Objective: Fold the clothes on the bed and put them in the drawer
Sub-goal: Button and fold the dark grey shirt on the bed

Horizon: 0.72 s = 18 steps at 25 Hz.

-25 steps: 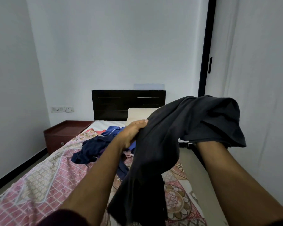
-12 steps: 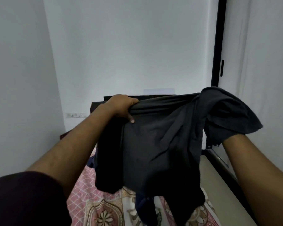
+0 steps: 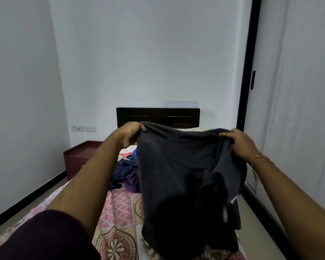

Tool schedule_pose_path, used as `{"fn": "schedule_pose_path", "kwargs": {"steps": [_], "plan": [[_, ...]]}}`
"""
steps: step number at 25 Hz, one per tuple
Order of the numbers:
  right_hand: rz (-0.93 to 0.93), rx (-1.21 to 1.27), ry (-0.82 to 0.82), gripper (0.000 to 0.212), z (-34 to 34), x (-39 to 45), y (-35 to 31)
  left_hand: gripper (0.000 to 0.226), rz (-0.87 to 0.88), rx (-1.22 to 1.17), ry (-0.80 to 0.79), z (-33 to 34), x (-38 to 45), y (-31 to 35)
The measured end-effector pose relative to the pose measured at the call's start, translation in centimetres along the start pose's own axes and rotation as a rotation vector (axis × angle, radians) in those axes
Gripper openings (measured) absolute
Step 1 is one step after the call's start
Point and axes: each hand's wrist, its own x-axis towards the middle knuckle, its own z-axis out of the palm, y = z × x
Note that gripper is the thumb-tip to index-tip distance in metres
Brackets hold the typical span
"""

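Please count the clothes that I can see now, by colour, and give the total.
Dark grey garment, held up by left hand and right hand: 1
Navy blue garment on the bed: 1
Purple garment on the bed: 1
Total: 3
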Motion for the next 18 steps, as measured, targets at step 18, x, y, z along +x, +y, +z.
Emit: {"fn": "schedule_pose_path", "kwargs": {"steps": [18], "plan": [[0.223,1.257,0.330,0.025,-2.5,2.3,-10.0,0.046,0.549,-0.160,0.242,4.9,0.0,0.0]]}}
